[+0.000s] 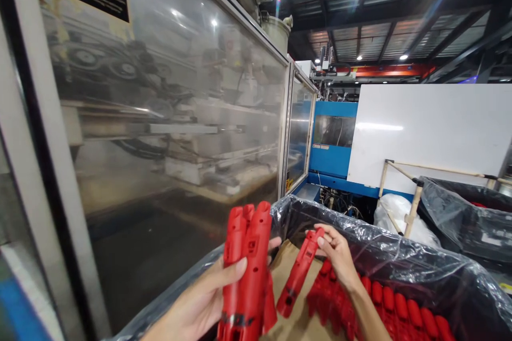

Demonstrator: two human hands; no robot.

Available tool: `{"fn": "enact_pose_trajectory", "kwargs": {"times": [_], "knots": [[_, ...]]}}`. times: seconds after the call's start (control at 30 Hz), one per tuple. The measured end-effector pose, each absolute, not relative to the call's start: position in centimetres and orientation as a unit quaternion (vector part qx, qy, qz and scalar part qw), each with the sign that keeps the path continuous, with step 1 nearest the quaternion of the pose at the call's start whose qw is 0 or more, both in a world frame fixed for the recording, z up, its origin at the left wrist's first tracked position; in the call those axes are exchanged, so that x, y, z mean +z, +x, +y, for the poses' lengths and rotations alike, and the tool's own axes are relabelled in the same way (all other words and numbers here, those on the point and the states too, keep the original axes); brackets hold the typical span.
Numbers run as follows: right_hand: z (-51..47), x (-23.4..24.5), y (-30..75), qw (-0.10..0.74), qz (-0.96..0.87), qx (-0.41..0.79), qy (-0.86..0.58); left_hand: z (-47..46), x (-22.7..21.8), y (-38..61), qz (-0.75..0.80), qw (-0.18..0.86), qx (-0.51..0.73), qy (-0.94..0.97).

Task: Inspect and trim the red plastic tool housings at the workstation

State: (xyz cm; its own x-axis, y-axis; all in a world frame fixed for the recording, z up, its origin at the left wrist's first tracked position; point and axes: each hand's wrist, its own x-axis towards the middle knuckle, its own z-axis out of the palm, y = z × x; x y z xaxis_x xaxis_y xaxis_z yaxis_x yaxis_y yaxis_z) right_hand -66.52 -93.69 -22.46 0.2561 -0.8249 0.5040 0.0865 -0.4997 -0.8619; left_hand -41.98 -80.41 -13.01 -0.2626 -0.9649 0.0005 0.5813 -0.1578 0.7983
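1. A plastic-lined bin fills the near right, with rows of red parts packed along its right side and bare cardboard to their left.
2. A bundle of red plastic shells stands upright at near centre, over the bin's left edge, gripped by the left hand with fingers wrapped around it.
3. Just right, a single red shell tilts above the cardboard, pinched at its top end by the right hand.

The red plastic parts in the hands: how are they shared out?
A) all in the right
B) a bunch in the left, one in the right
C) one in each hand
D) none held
B: the left hand grips a bunch of red parts, while the right hand holds a single red part over the lined box.
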Motion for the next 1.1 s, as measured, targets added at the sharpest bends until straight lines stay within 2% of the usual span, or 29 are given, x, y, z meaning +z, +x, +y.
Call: {"fn": "enact_pose_trajectory", "kwargs": {"times": [0.2, 0.43, 0.67, 0.8, 0.87, 0.97, 1.03, 1.1], "knots": [[-89.4, -16.6, -66.6, 0.477, 0.193, -0.572, -0.639, -80.2, -14.1, -41.6, -0.421, 0.448, -0.753, 0.234], [-87.0, -13.5, -64.6, 0.504, 0.188, -0.549, -0.639, -79.3, -13.7, -42.4, -0.463, 0.396, -0.76, 0.228], [-87.6, -12.0, -60.8, 0.384, 0.243, -0.494, -0.741, -79.6, -13.8, -42.7, -0.471, 0.401, -0.742, 0.26], [-90.9, -16.3, -62.3, 0.323, 0.328, -0.446, -0.767, -79.5, -13.4, -42.6, -0.423, 0.439, -0.733, 0.303], [-91.8, -20.8, -62.9, 0.274, 0.384, -0.397, -0.787, -79.5, -12.9, -42.6, -0.391, 0.471, -0.723, 0.321], [-92.1, -28.6, -62.9, 0.244, 0.447, -0.312, -0.802, -79.4, -12.1, -42.7, -0.349, 0.525, -0.7, 0.334], [-92.0, -32.6, -62.7, 0.233, 0.463, -0.294, -0.803, -79.3, -11.8, -42.7, -0.33, 0.554, -0.687, 0.334], [-92.5, -34.8, -63.0, 0.228, 0.463, -0.306, -0.8, -79.4, -11.7, -42.7, -0.315, 0.569, -0.679, 0.341]]}}
